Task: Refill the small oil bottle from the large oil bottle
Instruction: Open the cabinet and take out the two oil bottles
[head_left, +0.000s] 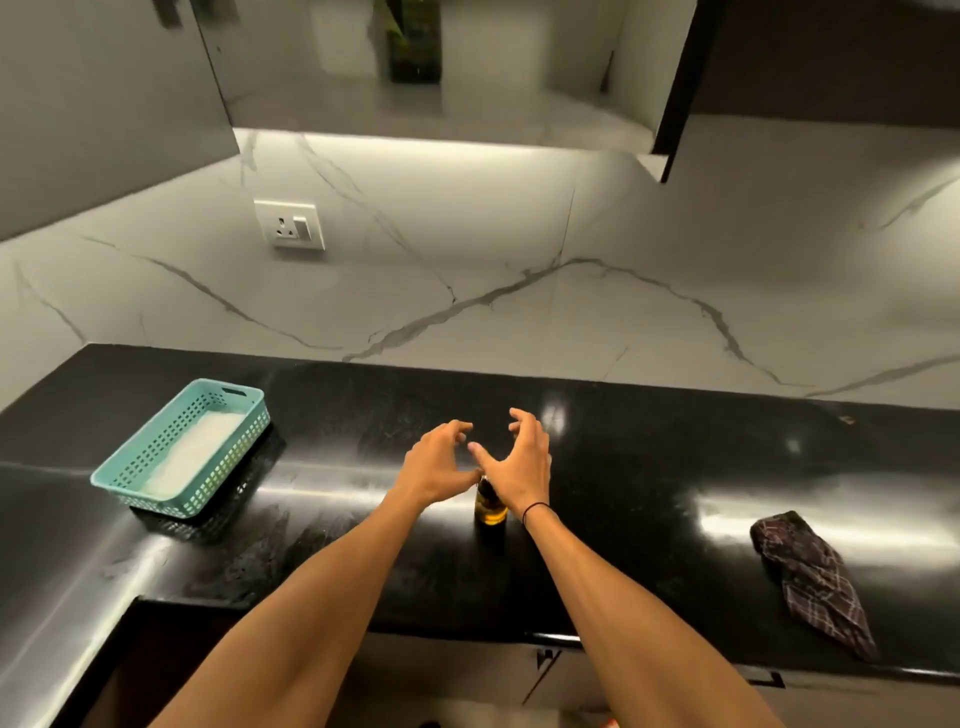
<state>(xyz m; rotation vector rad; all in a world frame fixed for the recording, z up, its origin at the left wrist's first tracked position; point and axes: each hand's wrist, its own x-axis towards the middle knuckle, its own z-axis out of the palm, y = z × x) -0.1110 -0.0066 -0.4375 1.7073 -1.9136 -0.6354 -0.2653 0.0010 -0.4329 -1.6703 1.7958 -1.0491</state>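
Observation:
A small oil bottle (490, 503) with yellow oil and a dark label stands upright on the black countertop (649, 493), partly hidden behind my wrists. My left hand (435, 460) and my right hand (522, 457) hover above and just beyond it, fingers spread and curled, holding nothing. A large dark bottle (414, 41), blurred, stands on the shelf of the open upper cabinet, far above both hands.
A teal plastic basket (184, 449) with a white liner sits at the left of the counter. A dark checked cloth (810, 577) lies at the right near the front edge. A wall socket (289, 224) is on the marble backsplash. An open cabinet door (104, 104) hangs upper left.

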